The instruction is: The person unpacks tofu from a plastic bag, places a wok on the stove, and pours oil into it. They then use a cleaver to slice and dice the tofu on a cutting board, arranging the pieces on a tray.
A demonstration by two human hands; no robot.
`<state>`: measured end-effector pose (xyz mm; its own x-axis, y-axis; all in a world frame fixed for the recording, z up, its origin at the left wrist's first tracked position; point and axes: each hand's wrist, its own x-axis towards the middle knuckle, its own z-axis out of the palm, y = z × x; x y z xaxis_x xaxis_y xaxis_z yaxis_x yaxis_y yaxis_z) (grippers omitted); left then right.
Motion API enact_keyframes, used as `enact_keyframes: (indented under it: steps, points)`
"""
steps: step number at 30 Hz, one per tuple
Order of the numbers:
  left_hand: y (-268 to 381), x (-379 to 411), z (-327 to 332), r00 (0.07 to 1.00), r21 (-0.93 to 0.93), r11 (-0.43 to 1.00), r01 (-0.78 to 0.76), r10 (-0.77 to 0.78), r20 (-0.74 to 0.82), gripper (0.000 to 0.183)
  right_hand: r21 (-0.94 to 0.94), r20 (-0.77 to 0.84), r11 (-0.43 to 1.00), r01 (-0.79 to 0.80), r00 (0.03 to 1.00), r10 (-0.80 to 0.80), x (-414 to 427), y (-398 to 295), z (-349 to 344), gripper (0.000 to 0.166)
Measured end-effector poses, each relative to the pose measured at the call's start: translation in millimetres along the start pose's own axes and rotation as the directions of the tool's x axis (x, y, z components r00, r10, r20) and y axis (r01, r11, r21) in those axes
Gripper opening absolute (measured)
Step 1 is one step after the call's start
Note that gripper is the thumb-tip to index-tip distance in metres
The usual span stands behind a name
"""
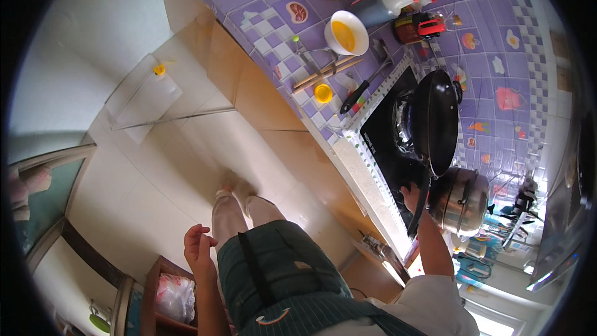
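My right hand (411, 197) reaches over the black gas cooktop (373, 142), beside the long handle (423, 196) of a black wok (436, 121). The handle and my wrist overlap, and whether my fingers grip anything there is hidden. The wok is by the burner, showing its dark underside or side at a steep angle. Behind my forearm stands a stainless steel pot (459, 200). At my side hangs my left hand (199, 245), loosely curled with nothing in it. A black-handled spatula (361, 91) lies on the tiled counter alongside the cooktop.
Farther along the counter are a white bowl (346, 32) of yellow liquid, wooden chopsticks (326, 74), a yellow cap (322, 93) and several bottles (389, 2). Wooden cabinets (266, 112) run below. A range hood (566, 186) overhangs the right. A shelf (154, 289) holds plastic bags.
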<state>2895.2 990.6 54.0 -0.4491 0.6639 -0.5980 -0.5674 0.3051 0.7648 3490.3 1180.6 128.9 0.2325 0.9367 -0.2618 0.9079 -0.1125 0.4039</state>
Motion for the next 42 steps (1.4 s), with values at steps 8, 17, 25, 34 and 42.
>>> enact_keyframes:
  steps: [8,17,25,34,42]
  points:
    - [15.8,-32.1,28.3,0.996,-0.014,0.996,-0.084,0.085,0.001,0.020,0.269,-0.016,0.960,0.077,0.997,-0.075,-15.5,-17.3,-25.9,0.029]
    - [13.8,-101.5,19.5,0.976,0.059,0.976,-0.209,0.212,-0.045,0.026,0.471,-0.365,0.815,0.337,0.916,-0.168,-49.8,-51.8,-35.0,0.039]
    - [84.5,-142.4,-55.2,0.915,-0.530,0.746,-0.403,0.310,-0.259,0.020,0.625,0.023,0.594,0.506,0.749,-0.662,-135.4,-219.0,-41.9,0.029]
    - [109.9,-212.0,-186.3,0.562,-0.378,0.436,-0.817,0.455,-0.691,0.011,0.500,-0.354,0.035,0.865,0.241,-0.904,-131.4,-398.0,-74.9,0.036]
    - [117.2,-259.5,-358.3,0.605,-0.333,0.527,-0.782,0.514,-0.608,0.087,0.420,-0.323,-0.141,0.897,0.002,-0.947,-253.9,-632.0,-142.0,0.032]
